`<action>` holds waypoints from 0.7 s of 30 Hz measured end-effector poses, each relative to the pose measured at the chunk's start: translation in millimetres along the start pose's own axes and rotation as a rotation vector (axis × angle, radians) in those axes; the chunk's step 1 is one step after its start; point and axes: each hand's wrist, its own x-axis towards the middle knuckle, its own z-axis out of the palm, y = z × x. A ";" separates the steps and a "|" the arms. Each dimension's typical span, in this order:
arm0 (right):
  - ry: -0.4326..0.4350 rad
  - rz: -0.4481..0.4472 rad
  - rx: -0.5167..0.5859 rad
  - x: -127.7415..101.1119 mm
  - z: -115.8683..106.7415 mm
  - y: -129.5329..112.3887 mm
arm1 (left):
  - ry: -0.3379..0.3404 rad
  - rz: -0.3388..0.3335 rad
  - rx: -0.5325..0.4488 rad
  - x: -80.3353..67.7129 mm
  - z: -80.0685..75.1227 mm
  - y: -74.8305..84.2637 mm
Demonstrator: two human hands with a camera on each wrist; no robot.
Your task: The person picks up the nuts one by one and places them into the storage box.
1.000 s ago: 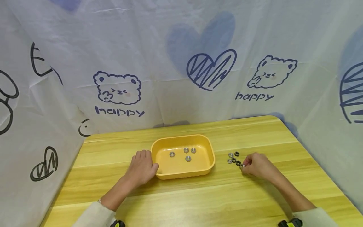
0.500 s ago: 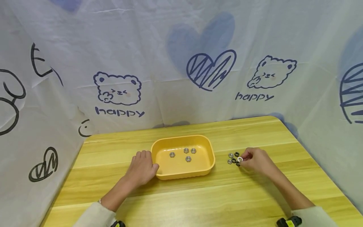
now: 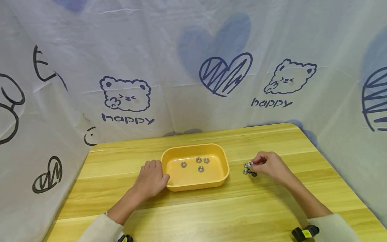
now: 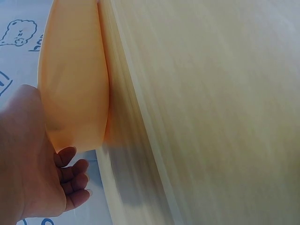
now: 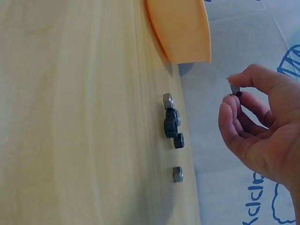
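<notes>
My left hand [image 3: 151,179] grips the left end of a yellow plastic tray [image 3: 196,187], its thumb hooked over the rim. In the left wrist view the fingers curl beside the tray's outer wall [image 4: 75,84]. Several silver hex nuts, one of them a nut [image 3: 201,169] near the middle, lie inside. Between thumb and forefinger my right hand [image 3: 270,166] pinches a silver nut [image 5: 234,87], raised over the loose nuts. Among those on the table are a silver nut [image 3: 245,172] and a black nut [image 5: 170,126]; the hand partly hides this group in the head view.
The wood-grain table [image 3: 205,218] carries the tray at its middle, with the loose nuts to the right. One silver nut [image 5: 178,174] stands apart from the cluster in the right wrist view. A white printed cloth [image 3: 169,67] hangs behind the table and along both sides.
My right hand has lifted the silver nut off the table and carried it away from me and a little left, over the other nuts. The left hand and tray have stayed put.
</notes>
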 end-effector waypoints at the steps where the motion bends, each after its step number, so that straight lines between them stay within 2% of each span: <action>1: 0.002 -0.003 0.008 0.5 0.5 -1.6 | 0.001 0.003 -0.001 0.2 0.1 0.1; 6: 0.004 -0.031 0.053 3.2 2.8 -8.9 | 0.004 0.010 0.001 0.3 -0.6 0.4; 12: 0.001 -0.022 0.125 6.7 6.0 -18.9 | 0.007 0.003 0.007 0.4 -1.7 0.8; 21: -0.003 -0.064 0.212 17.0 18.2 -24.1 | 0.013 0.003 0.002 0.4 -0.3 0.7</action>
